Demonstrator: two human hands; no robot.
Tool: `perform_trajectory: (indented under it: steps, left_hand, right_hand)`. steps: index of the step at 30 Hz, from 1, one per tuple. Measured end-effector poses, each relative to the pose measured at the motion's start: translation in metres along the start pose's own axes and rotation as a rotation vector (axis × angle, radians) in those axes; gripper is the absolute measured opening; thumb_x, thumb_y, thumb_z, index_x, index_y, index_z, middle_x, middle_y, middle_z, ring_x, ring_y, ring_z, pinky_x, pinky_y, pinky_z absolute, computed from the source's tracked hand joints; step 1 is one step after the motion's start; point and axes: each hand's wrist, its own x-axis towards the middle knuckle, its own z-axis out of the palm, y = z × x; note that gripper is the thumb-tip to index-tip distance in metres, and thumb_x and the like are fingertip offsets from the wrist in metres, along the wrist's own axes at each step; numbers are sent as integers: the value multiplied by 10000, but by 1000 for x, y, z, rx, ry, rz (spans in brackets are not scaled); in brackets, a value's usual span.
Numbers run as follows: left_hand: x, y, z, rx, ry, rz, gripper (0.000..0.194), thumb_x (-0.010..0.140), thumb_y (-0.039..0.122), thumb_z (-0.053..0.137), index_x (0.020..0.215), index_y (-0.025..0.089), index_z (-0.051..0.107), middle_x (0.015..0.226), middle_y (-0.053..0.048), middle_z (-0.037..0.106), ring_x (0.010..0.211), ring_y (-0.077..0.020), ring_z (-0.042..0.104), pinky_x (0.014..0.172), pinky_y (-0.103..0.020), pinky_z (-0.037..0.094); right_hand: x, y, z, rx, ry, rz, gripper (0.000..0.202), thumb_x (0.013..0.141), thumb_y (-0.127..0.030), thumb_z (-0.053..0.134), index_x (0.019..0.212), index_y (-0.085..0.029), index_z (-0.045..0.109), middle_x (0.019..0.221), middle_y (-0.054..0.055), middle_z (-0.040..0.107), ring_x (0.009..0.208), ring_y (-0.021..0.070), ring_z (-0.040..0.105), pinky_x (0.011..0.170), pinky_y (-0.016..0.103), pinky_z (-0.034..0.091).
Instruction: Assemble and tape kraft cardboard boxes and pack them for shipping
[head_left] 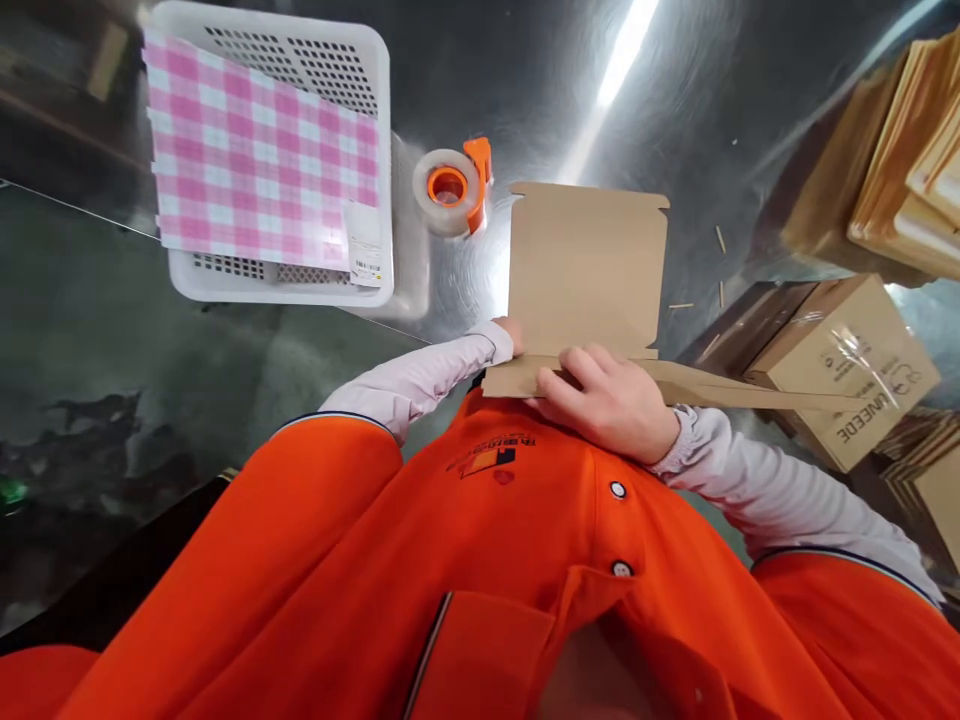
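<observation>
A brown cardboard box [589, 265], partly unfolded, stands against the front of my orange shirt, with one wide panel spread over the metal table and a long flap reaching to the right. My right hand [611, 400] is closed over its near folded edge, fingers curled on the cardboard. At the box's left corner is my left hand [511, 335]; most of its fingers are hidden by the cardboard, so I cannot tell how they are placed. Just left of the wide panel lies a roll of clear tape [444, 222] on an orange dispenser [480, 165].
A white plastic basket [384, 200] holds a pink-and-white checked packet [255, 160] with a label. On the right are a printed carton [847, 370], a stack of brown envelopes or sheets [907, 160] and more flat cardboard [930, 480]. Small scraps [720, 240] lie on the metal table [697, 120].
</observation>
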Motion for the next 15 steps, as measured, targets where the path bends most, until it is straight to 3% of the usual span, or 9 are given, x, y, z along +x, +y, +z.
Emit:
perform_trajectory:
  steps: [3, 7, 9, 11, 15]
  left_hand:
    - [8, 5, 9, 23, -93, -7, 426, 1003, 506, 651, 960, 102, 780, 973, -150, 780, 961, -244, 748, 852, -348, 576]
    - [15, -2, 16, 18, -107, 150, 301, 954, 211, 559, 1072, 86, 806, 1171, -164, 780, 1117, -251, 727, 937, -303, 539]
    - [22, -11, 15, -10, -127, 292, 389, 870, 116, 540, 1161, 118, 798, 1299, -133, 753, 1223, -245, 688, 1038, -295, 518]
    - [34, -25, 12, -43, -190, 410, 485, 790, 85, 541, 1199, 142, 794, 1296, -100, 765, 1234, -236, 685, 1075, -288, 512]
    - [59, -64, 10, -191, -346, 558, 631, 713, 176, 573, 1320, 136, 740, 1287, -96, 780, 1180, -244, 721, 1017, -301, 564]
  right_hand:
    - [-1, -2, 1, -9, -2, 136, 517, 1090, -608, 472, 850, -203, 687, 821, 78, 587, 772, 199, 423, 619, 332, 243]
    - [0, -1, 1, -60, 29, 200, 561, 1096, -587, 478, 736, -195, 653, 723, 60, 552, 724, 190, 404, 634, 345, 241]
    - [0, 1, 1, -47, 20, 179, 545, 1110, -533, 481, 722, -193, 659, 689, 45, 550, 696, 179, 408, 648, 344, 259]
    - [1, 2, 1, -25, -5, 179, 519, 1115, -495, 488, 744, -188, 682, 691, 38, 580, 677, 166, 425, 662, 342, 268]
    - [3, 5, -1, 7, -11, 205, 480, 1118, -478, 493, 826, -176, 726, 740, 40, 659, 675, 153, 482, 667, 331, 273]
